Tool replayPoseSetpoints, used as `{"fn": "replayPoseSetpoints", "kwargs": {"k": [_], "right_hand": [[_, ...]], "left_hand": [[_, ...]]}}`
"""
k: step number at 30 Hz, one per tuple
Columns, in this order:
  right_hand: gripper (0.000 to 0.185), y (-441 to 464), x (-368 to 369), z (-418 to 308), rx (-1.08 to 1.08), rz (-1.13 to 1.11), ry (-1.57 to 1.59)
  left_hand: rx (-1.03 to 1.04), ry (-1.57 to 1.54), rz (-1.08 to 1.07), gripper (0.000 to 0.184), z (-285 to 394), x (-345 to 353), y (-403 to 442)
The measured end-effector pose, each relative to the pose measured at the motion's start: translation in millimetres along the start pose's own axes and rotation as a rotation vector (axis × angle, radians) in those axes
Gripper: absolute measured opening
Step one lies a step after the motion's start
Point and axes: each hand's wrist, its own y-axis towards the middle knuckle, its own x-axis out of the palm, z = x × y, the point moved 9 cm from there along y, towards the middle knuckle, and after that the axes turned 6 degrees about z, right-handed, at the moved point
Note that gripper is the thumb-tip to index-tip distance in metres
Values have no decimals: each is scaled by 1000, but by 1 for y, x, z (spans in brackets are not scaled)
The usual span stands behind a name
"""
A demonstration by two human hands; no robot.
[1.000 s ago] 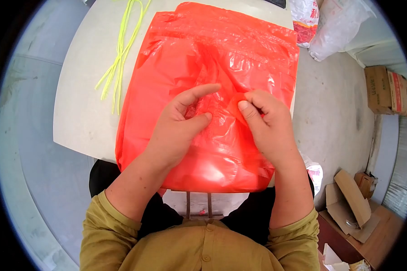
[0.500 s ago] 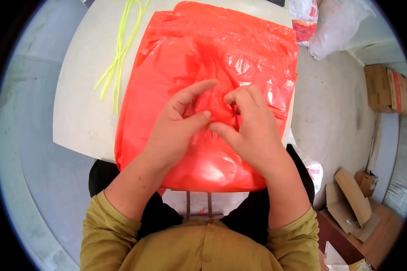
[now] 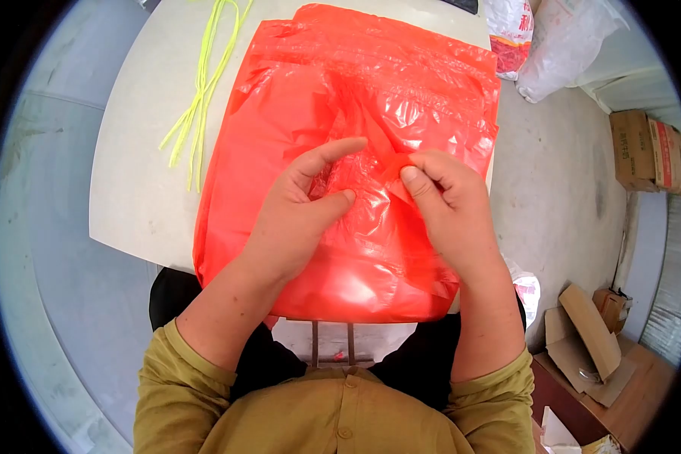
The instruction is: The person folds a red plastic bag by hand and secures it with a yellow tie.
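Note:
Red plastic bags (image 3: 272,113), shiny and creased, lie in a flat pile that overhangs the near edge of the table. My right hand (image 3: 450,197) pinches a fold of the red plastic between thumb and forefinger, right of the pile's middle. To its left, my left hand (image 3: 299,197) rests over the plastic with thumb and forefinger spread apart in a curve and nothing gripped between them. The other fingers of my left hand are tucked under and hidden. Wrinkles in the plastic run up from between the two hands.
Yellow-green strings (image 3: 200,98) lie on the pale table (image 3: 140,174), left of the red pile. Beyond the table's right side are white sacks (image 3: 571,53) and cardboard boxes (image 3: 639,151). An opened carton (image 3: 590,340) sits at the lower right. A dark object touches the table's far edge.
My right hand first moved left towards my left hand with its fingers apart, then came back right and pinched the red plastic again. My left hand has barely moved.

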Motion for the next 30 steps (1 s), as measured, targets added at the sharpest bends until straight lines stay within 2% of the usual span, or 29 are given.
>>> {"fn": "replayPoseSetpoints", "kwargs": {"k": [1, 4, 7, 8, 11, 13, 16, 23, 25, 30], "right_hand": [[18, 1, -4, 4, 30, 4, 12], [16, 1, -47, 18, 232, 368, 29], [17, -5, -84, -20, -285, 676, -99], [25, -8, -77, -27, -350, 545, -153], [32, -13, -10, -44, -379, 99, -246], [35, -14, 22, -42, -348, 0, -335], [34, -11, 27, -30, -228, -36, -313], [18, -7, 19, -20, -169, -14, -119], [13, -6, 15, -17, -159, -25, -54], [17, -4, 12, -10, -63, -39, -9]], "left_hand": [[-14, -18, 8, 56, -1, 0, 0], [-41, 2, 25, 56, -1, -1, 0], [-43, 38, 32, 55, -1, -2, 0], [-38, 46, 32, 55, -1, -2, 1], [-30, 19, 14, 57, 1, 0, 1], [-47, 17, 33, 57, 1, -2, 0], [-34, 4, 16, 57, 1, -2, 0], [-6, 1, 2, 57, -1, -3, 1], [13, 52, 11, 52, 1, -3, 0], [38, 171, 18, 45, 10, 0, 0]]}}
